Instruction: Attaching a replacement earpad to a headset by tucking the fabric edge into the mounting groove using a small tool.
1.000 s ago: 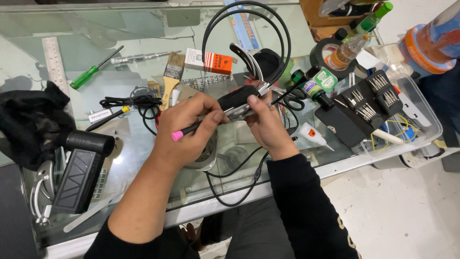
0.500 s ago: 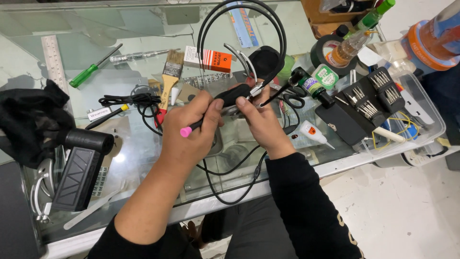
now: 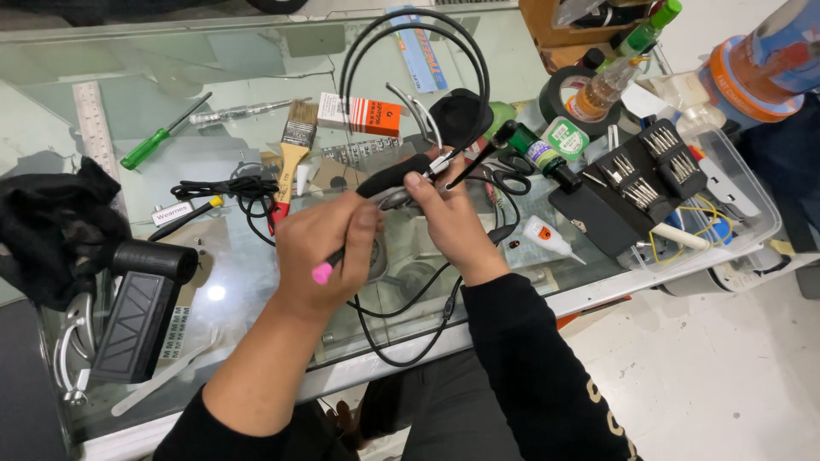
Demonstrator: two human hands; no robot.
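Around my left hand and right hand, bare glass tabletop lies open at seven and eight o'clock. At nine, a tangled black cable and the wooden-handled paintbrush crowd in. At three, the white glue bottle and black screwdriver-bit case block me. At twelve, the black headset band arches across.

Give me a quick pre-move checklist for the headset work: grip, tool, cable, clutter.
1. Right hand grips the headset at the earpiece end: ok.
2. Left hand holds the pink-tipped tool: ok.
3. Tool tip seated on the part: cannot tell, hidden by fingers.
4. Headset cable hangs over the glass table edge, loose: not ok.
5. Glue bottle and scissors lie close to the right hand: not ok.
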